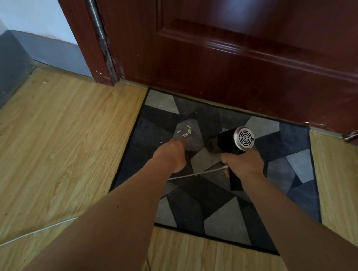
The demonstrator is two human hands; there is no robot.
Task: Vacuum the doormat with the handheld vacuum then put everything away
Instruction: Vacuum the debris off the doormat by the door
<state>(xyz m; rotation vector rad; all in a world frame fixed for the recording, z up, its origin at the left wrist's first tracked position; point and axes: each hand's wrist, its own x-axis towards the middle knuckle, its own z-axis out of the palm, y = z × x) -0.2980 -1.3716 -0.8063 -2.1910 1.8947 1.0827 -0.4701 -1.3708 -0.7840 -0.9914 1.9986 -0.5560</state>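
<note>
The right hand is wrapped tight around the grip of the handheld vacuum, fingers curled under the black body. The vacuum's silver vented rear cap faces up toward the camera and its nose points down and away at the doormat. The lower end of the black handle sticks out below the fist. A white cord leaves the handle at the fingers, runs left under the left forearm and trails over the wood-look floor.

The left hand reaches down just left of the vacuum, well clear of it, fingers bunched and pointing at the mat. Whether they pinch anything or only touch the pile cannot be told. Just beyond the fingertips lies a small cluster of white scraps on a grey patch of the mat.

The doormat, patterned in grey, black and blue shapes, lies against the foot of a dark red-brown door. A dark grey baseboard runs along the wall at left.
</note>
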